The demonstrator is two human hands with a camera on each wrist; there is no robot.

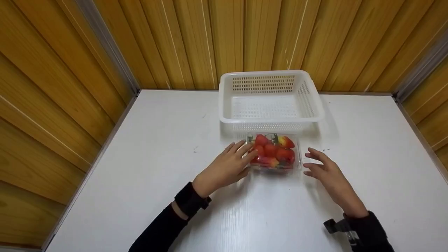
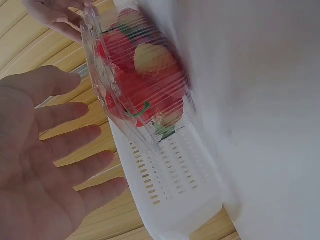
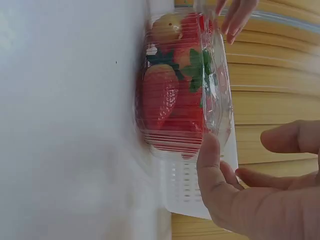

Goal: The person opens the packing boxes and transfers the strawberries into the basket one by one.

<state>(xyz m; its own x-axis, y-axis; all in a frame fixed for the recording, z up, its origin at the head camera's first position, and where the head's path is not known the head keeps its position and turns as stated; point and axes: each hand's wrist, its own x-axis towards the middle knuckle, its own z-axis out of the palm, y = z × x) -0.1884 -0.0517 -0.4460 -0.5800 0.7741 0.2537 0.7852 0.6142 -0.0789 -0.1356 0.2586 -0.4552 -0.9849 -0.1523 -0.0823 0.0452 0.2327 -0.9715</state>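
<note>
One clear box [image 1: 298,151], packed with red fruit [image 1: 270,150], some of it yellow-tinged, lies on the desk [image 1: 157,140] just in front of one white basket [image 1: 271,120]; the pieces overlap too much to count. Two hands flank the box: the left hand [image 1: 225,166], fingers spread, over its left end, contact unclear; the right hand [image 1: 330,176], fingers loosely parted, just beside its right end.

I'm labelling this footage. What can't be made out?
Head view: how many red and yellow fruits the clear rectangular plastic box holds; upper ones hide others.
Head view: the box's left edge, partly behind the bare left hand.
Left wrist view: the inside of the white perforated plastic basket, behind its wall.
Right wrist view: rest of the bare right hand, cut by the right edge.
</note>
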